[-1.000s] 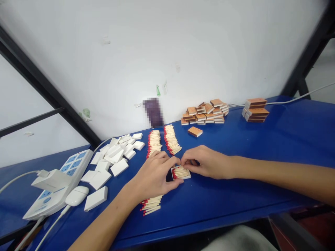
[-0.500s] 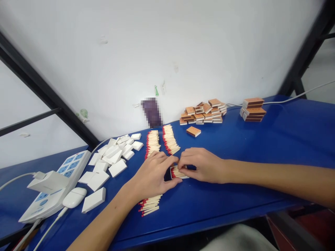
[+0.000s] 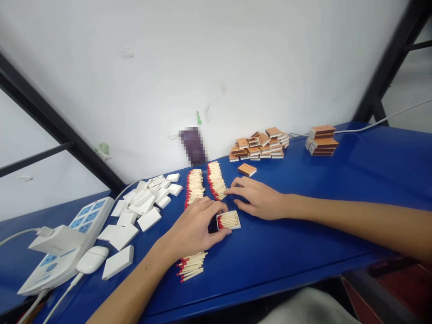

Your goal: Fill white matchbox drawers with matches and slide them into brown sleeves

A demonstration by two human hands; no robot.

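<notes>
My left hand rests on the table, its thumb and fingers pinching a small white matchbox tray from its near and far edges. Inside that tray lie matches, red heads toward the left. My right hand is just beyond the tray with fingers apart; its index fingertip is at the near end of the right row of matches. A left row of matches runs partly under my left hand, and loose matches show again below the wrist.
White matchbox trays are piled at left, beside a power strip with a charger and a white mouse. Orange matchbox sleeves are heaped by the wall, one in front. Matchboxes are stacked at right.
My right hand has lifted away from the tray, moved up toward the right row of matches, and spread its fingers. My left hand keeps its hold on the tray.
</notes>
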